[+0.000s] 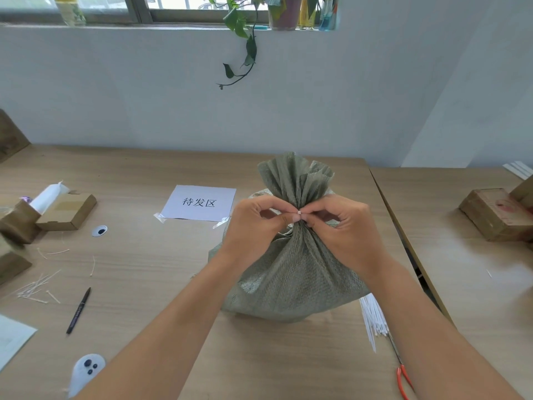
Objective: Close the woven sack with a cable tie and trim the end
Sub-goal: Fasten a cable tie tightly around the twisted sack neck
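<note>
Fingers (pixel 294 217) pinch white cable tie (pixel 299 212) at green sack (pixel 294 272) neck.

Pale wall (pixel 115 90), daylit window (pixel 202 4), two wooden tables (pixel 129 255).

One text can be read: a white sheet of paper (pixel 199 202) lies flat on the wooden desk (pixel 144 255), fixed at its near corners with strips of clear tape, and bears three black printed Chinese characters, 待发区, set in a single row across its middle. The sheet sits just to the left of the woven sack (pixel 294 269). A black pen (pixel 78 310) lying nearer on the desk carries a line of small pale lettering along its barrel, too small to make out. The cardboard boxes show no print that can be read.
</note>
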